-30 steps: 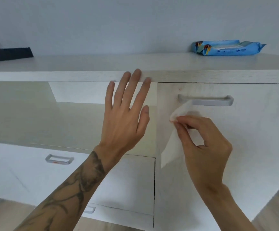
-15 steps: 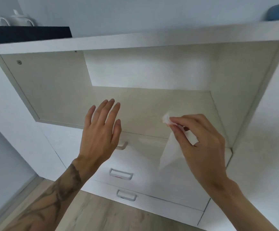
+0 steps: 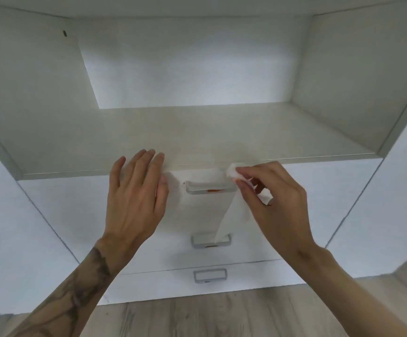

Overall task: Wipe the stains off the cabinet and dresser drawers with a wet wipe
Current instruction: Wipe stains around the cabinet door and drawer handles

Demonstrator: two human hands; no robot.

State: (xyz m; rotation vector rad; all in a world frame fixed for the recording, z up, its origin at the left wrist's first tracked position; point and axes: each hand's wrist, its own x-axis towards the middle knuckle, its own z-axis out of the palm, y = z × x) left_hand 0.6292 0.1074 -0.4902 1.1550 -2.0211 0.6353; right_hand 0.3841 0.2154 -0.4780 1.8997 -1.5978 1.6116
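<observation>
Just left of my pinching right hand point(image 3: 275, 200), orange stains point(image 3: 213, 190) are marking the top handle point(image 3: 209, 187); I'm gripping the wet wipe point(image 3: 234, 215), left hand point(image 3: 136, 198) open, and should be pressing flat.

A white dresser point(image 3: 80, 215) is standing on a wood-look floor point(image 3: 222, 314) — its open shelf point(image 3: 197, 132) is sitting bare above three stacked drawers, reddish stains showing at the top drawer handle point(image 3: 209, 187).

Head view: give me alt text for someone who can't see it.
The right hand pinches a white wet wipe beside the top drawer handle, where orange-red stains show. The left hand is open and flat near the drawer's upper edge.
</observation>
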